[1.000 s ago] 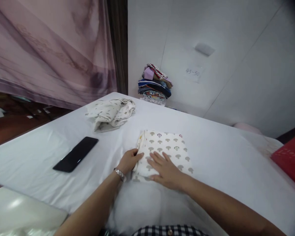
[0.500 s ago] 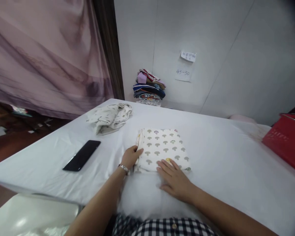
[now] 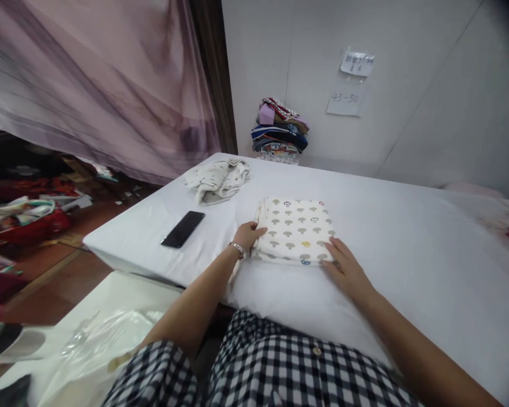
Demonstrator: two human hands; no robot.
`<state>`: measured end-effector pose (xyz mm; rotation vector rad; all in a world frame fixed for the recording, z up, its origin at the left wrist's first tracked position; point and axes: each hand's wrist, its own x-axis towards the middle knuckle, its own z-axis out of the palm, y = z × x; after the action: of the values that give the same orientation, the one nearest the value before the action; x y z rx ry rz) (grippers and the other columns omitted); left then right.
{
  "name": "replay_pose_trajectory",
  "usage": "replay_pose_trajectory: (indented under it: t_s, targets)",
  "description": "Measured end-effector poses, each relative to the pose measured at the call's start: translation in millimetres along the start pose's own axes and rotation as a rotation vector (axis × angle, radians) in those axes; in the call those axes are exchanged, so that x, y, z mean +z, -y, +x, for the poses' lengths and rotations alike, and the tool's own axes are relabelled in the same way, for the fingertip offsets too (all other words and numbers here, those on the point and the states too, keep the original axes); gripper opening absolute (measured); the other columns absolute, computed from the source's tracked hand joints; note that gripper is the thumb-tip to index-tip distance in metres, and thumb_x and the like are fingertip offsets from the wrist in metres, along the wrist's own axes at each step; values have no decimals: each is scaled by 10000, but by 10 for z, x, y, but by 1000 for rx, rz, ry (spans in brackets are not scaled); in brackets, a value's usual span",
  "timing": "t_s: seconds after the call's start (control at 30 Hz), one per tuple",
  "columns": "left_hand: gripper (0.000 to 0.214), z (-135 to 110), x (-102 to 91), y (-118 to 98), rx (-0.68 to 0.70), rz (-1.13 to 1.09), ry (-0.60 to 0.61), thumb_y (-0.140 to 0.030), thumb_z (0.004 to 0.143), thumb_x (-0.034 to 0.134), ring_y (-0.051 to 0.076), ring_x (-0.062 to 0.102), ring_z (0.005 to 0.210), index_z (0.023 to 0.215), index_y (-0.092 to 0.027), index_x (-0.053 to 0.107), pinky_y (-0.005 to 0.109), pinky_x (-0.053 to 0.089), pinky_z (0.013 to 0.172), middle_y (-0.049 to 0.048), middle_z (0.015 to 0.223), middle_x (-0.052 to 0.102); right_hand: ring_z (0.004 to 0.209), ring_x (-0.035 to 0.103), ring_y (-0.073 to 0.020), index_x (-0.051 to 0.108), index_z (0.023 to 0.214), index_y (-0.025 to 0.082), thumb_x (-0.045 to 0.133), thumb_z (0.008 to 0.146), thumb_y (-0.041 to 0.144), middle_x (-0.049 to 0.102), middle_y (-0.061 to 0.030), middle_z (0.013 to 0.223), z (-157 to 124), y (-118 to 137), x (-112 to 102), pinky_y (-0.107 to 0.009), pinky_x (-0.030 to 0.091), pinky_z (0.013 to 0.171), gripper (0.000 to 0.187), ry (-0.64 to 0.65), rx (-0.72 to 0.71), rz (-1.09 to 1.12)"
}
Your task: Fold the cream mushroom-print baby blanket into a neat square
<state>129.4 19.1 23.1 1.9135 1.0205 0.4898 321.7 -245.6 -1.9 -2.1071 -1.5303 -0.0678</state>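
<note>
A folded white cloth (image 3: pixel 294 230) printed with grey and a few coloured mushrooms lies on the white-covered table. At its left edge is my left hand (image 3: pixel 248 234), wearing a bracelet, with the thumb on top and the fingers closed around the side, partly hidden. My right hand (image 3: pixel 346 267) touches the cloth's right front corner with its fingers stretched out. Farther back on the left, a loosely bunched white patterned cloth (image 3: pixel 220 180) rests on the table. A black phone (image 3: pixel 183 229) lies between it and my left arm.
By the wall stands a stack of folded fabrics (image 3: pixel 280 133), with handwritten paper signs (image 3: pixel 344 102) to its right. A pink curtain (image 3: pixel 144 73) hangs at the left. Clear plastic (image 3: pixel 110 339) lies on a lower white surface, and a red basket (image 3: pixel 29 223) sits beyond it.
My right hand has slid from the cloth's front middle to its right front corner. The left hand stays at the left edge. The view has shifted, showing more of the left side.
</note>
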Motion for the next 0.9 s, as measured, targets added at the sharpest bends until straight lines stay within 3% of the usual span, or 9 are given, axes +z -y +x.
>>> replay_pose_trajectory:
  t_s: [0.2,0.33,0.5,0.63,0.77,0.9]
  targets:
    - [359,-52,-70,-64,-160,-87,79,-418,569,672,174,558,694,802,-150,627,261,411,614,40,776,644,1280,310,-242,416,1308,166,409,870,436,286,-121,1427,-43,-127,33,-413,321,1022,514,-52,8,-28]
    - [330,-113,-51,-45,-110,-12,47,-385,615,640,187,578,755,851,-155,633,270,422,666,46,830,656,1199,401,-278,387,1325,189,381,871,411,356,-141,1381,-33,-127,10,-459,375,926,505,-26,50,-128]
    - [298,-147,-12,-19,-68,71,6,-372,644,615,199,585,772,853,-161,635,282,419,680,46,816,653,934,523,-263,394,1313,184,345,862,296,597,-112,1038,-20,-91,-37,-424,399,798,467,16,88,-222]
    - [343,-142,6,12,-60,28,0,-406,642,627,189,585,769,894,-173,632,277,427,678,45,834,651,817,527,-243,423,1280,143,321,854,268,602,-92,856,-20,-85,-67,-385,400,739,456,7,89,-252]
    - [440,-191,3,87,-82,-147,-109,-446,641,632,151,571,714,976,-162,601,257,440,626,54,875,638,798,543,-229,433,1272,180,321,851,306,608,-72,856,-34,-82,-95,-363,414,718,454,27,123,-204]
    - [305,-455,-39,182,-57,-226,-221,-440,690,579,120,528,617,808,-160,600,229,421,563,4,667,584,791,556,-218,451,1264,202,348,838,349,614,-60,855,-42,-64,-117,-345,432,700,462,24,171,-152]
